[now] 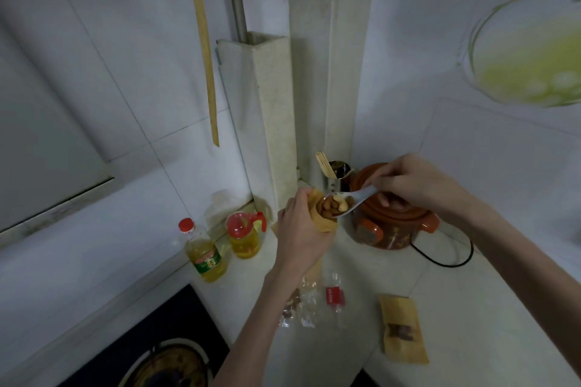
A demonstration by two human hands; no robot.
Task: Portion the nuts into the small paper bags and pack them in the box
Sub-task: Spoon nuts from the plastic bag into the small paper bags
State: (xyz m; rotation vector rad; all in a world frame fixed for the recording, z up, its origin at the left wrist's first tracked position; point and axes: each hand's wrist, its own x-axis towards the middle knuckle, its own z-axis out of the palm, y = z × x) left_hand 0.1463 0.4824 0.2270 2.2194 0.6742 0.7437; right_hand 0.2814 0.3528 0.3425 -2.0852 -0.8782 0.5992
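**Spoonful of nuts poised at the mouth of the bag**

Countertop [361, 273] in pale stone filled the corner, and on it stood the largest things: a brown electric crock [393, 223] at the right with its black cord trailing, and two oil bottles [206, 256] at the left. Nearer the camera lay a second paper bag [404, 328], flat, its long axis running away from the person, and a clear packet of nuts [303, 303] beside a small red packet. No box could be seen.

Above the counter, the left hand [300, 231] was curled round a small paper bag [323, 218], holding it upright with its mouth open toward the right. The right hand [415, 184] pinched the handle of a white spoon [352, 201], whose long axis ran from upper right down to lower left, the bowl at the bag's rim. The nuts [334, 204] lay heaped in the bowl and at the bag's mouth, directly left of the right fingers.

By this reading, the portion was about to be tipped leftward into the bag; the spoon needed only to roll over the rim, though some nuts might spill outside.
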